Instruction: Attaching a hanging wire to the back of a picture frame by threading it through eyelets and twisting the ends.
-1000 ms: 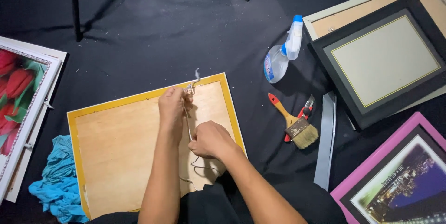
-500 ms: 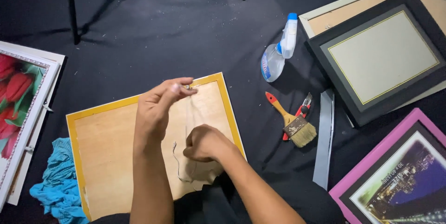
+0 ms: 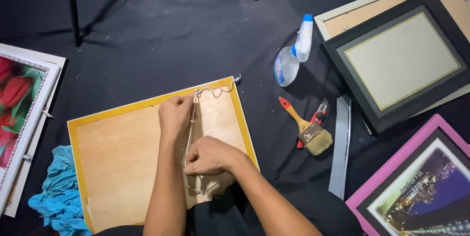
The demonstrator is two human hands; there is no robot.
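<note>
A yellow-edged picture frame (image 3: pixel 232 113) lies face down on black cloth, its wooden backing board (image 3: pixel 122 162) showing. A thin pale cord (image 3: pixel 191 128) runs across the board from a small metal hook at the frame's top edge. My left hand (image 3: pixel 175 113) pinches the cord near that top edge. My right hand (image 3: pixel 210 157) grips the same cord lower down, near the frame's bottom edge. The cord is stretched between both hands, with loose loops below my right hand.
Right of the frame lie a spray bottle (image 3: pixel 293 52), a paintbrush (image 3: pixel 306 127), a red utility knife (image 3: pixel 313 121) and a grey strip (image 3: pixel 340 148). A black frame (image 3: pixel 396 57), a pink frame (image 3: pixel 421 177), a tulip picture (image 3: pixel 19 113) and blue cloth (image 3: pixel 56 197) surround it.
My left hand, raised half a second ago, has come back down to the frame's top edge. The cord is now pulled straight between my hands.
</note>
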